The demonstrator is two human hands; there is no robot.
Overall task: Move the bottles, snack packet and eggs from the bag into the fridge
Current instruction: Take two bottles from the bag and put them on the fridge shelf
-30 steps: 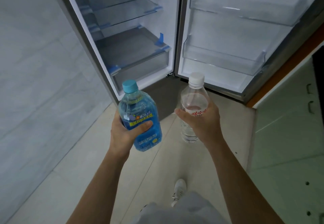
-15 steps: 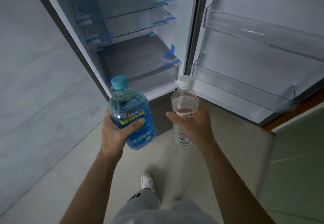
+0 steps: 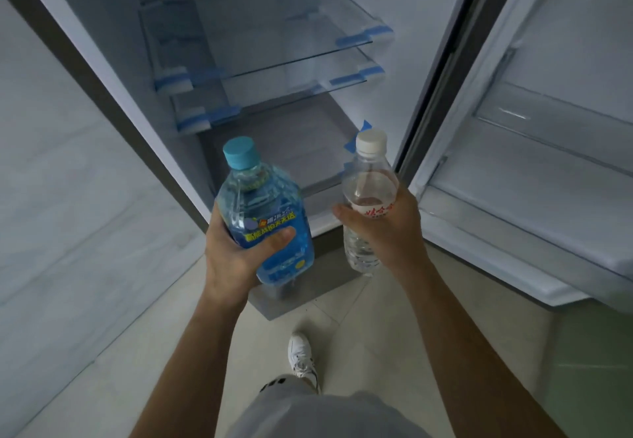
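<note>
Change since earlier: both bottles have come closer to the fridge (image 3: 404,102) — its interior now fills the upper frame, and the person has stepped up to its foot.
Head view, left hand (image 3: 236,252): fingers wrapped tight round the blue bottle (image 3: 265,211), thumb across the label, bottle upright with its teal cap up.
Head view, right hand (image 3: 383,228): fingers closed round the middle of the clear bottle (image 3: 368,198), white cap up, also upright.
Bottles' position: side by side, apart from each other, in front of the lowest compartment and not yet inside.
Shelves: glass shelves (image 3: 274,61) bare; door bins (image 3: 548,136) to the right bare too.
Other items: bag, snack packet and eggs are out of view.
Meaning for the task: the approach looks done — placing comes next, probably on a shelf or in the door.
</note>
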